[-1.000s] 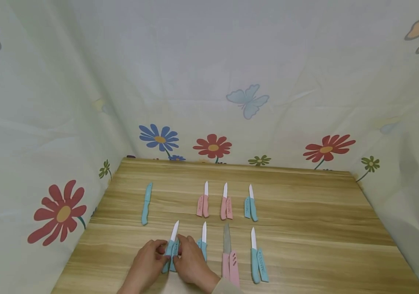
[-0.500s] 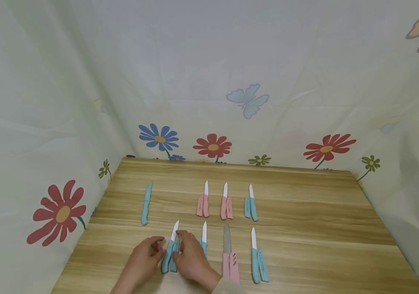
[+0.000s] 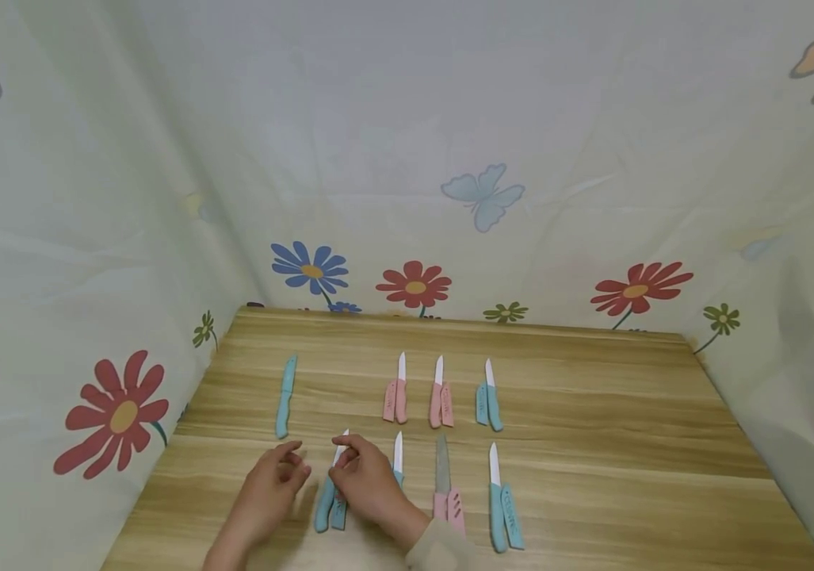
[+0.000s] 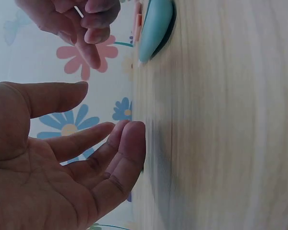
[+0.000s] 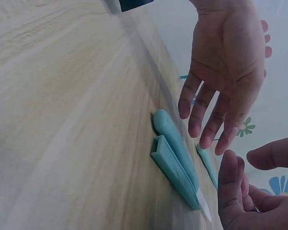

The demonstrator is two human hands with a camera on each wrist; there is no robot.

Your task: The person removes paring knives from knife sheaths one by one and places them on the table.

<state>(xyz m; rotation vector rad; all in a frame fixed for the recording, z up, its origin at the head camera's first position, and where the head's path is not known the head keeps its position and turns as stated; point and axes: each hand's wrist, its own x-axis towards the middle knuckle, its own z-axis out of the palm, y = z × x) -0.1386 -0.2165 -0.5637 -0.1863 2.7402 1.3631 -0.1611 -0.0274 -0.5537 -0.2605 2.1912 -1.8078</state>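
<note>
A teal-handled knife [image 3: 324, 506] with a white blade lies on the table at the front left, its teal sheath [image 3: 338, 514] close along its right side. Above that pair hovers my right hand [image 3: 369, 480], fingers loosely bent and holding nothing; in the head view it covers part of the sheath and blade. My left hand [image 3: 264, 492] is raised off the table to the left of the knife, thumb and fingers apart with nothing between them. The right wrist view shows the same knife [image 5: 175, 143] and sheath [image 5: 175, 175] lying below both hands.
At the back left lies a sheathed teal knife [image 3: 284, 400]. Pink knives [image 3: 401, 400] and a teal knife [image 3: 494, 406] with sheaths form the back row. In front are another teal knife [image 3: 398, 456], a grey-bladed pink knife [image 3: 442, 468] and a teal knife [image 3: 497, 511]. Patterned fabric [image 3: 414, 159] surrounds the table.
My left hand has let go of the knife and moved left and up from it. My right hand has lifted off the sheath and shifted slightly. The knife and sheath stay side by side.
</note>
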